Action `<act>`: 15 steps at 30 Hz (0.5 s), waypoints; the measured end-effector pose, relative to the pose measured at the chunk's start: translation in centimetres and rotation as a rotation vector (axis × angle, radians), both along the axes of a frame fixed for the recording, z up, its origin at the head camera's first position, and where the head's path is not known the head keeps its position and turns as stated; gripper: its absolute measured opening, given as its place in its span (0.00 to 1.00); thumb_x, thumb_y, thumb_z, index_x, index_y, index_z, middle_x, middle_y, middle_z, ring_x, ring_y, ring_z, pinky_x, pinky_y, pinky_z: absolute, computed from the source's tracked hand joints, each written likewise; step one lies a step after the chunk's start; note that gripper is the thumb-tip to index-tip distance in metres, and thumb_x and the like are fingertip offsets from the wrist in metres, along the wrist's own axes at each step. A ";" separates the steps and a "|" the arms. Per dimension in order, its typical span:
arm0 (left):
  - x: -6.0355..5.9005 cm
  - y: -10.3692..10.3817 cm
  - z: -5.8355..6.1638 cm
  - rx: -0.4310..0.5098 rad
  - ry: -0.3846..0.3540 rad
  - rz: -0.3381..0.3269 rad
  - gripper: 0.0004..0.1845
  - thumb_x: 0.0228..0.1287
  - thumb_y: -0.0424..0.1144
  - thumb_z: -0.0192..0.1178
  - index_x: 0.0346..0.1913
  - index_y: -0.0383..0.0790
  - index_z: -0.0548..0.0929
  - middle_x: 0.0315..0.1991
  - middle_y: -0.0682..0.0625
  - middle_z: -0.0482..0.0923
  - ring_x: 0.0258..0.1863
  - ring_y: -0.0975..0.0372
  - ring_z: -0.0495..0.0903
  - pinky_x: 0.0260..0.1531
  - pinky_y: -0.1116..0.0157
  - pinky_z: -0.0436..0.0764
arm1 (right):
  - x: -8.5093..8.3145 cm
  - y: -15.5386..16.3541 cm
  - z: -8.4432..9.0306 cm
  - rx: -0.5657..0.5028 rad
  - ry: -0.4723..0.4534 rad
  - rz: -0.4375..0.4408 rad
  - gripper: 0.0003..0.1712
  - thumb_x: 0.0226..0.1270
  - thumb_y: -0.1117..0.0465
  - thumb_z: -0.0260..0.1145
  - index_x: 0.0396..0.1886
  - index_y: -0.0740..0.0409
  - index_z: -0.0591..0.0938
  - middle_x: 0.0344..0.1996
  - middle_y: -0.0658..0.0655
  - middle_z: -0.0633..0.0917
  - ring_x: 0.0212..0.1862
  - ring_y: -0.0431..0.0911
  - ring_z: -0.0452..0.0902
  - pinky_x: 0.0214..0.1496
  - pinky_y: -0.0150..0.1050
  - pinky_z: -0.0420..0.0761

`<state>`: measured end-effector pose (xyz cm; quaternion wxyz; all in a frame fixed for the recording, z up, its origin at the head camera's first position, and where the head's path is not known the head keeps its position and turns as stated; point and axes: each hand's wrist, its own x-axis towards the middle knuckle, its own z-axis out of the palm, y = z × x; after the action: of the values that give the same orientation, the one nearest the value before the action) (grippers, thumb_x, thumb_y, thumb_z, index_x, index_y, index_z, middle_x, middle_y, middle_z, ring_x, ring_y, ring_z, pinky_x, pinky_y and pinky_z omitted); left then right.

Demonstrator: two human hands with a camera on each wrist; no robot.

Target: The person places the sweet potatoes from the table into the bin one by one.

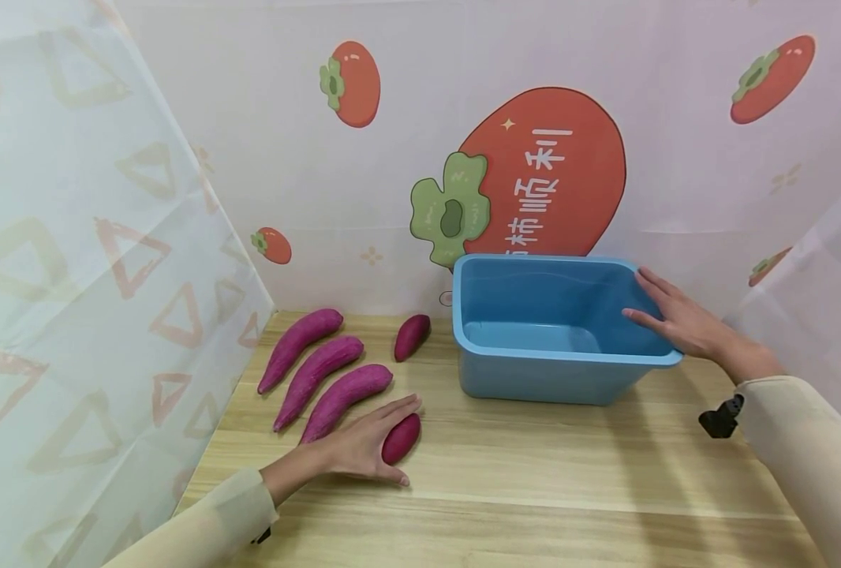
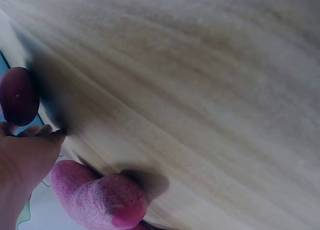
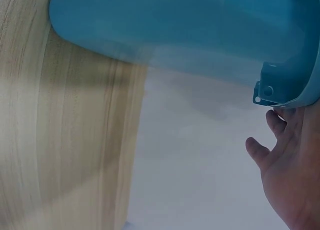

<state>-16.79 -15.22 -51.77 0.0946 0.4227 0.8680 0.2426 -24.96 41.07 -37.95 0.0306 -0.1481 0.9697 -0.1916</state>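
Purple sweet potatoes, five in all, lie toward the left edge of the light wooden table (image 1: 548, 465): three long ones (image 1: 315, 375) side by side, one short one (image 1: 412, 336) behind them near the back edge, and one small dark purple sweet potato (image 1: 401, 439) under the left hand (image 1: 364, 446), whose fingers curl over it and hold it against the table. One blue rectangular plastic tub (image 1: 555, 371) stands near the back edge, and the right hand (image 1: 676, 315) rests with straight fingers on its right rim, not clamped. White Chinese characters are printed on the large red persimmon (image 1: 555, 181) on the back curtain, but I cannot read them surely.

Both arms wear long cream sleeves (image 1: 797, 426), with a small black device (image 1: 721, 418) strapped at each wrist.
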 end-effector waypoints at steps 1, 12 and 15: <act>0.0 0.0 -0.1 0.002 -0.002 0.000 0.64 0.52 0.61 0.81 0.84 0.35 0.57 0.83 0.37 0.57 0.81 0.46 0.62 0.76 0.47 0.68 | 0.0 0.0 0.0 -0.003 0.001 0.001 0.50 0.81 0.42 0.52 0.87 0.61 0.41 0.85 0.69 0.40 0.80 0.78 0.41 0.67 0.86 0.54; 0.0 -0.1 -0.8 0.029 -0.056 0.011 0.61 0.55 0.58 0.80 0.84 0.37 0.57 0.83 0.38 0.57 0.81 0.47 0.61 0.76 0.46 0.67 | 0.0 0.0 -0.3 -0.009 0.024 0.000 0.50 0.81 0.42 0.52 0.87 0.63 0.43 0.85 0.71 0.42 0.80 0.78 0.42 0.67 0.86 0.54; 0.1 -0.1 -0.9 0.035 -0.072 0.014 0.60 0.57 0.55 0.80 0.84 0.37 0.56 0.83 0.39 0.57 0.82 0.47 0.59 0.77 0.46 0.65 | 0.0 0.0 -0.4 -0.008 0.024 -0.005 0.50 0.81 0.42 0.51 0.87 0.62 0.43 0.85 0.70 0.42 0.80 0.78 0.42 0.67 0.85 0.55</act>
<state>-16.74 -15.30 -52.67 0.1166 0.4091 0.8628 0.2732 -24.91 41.04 -38.34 0.0177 -0.1484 0.9696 -0.1938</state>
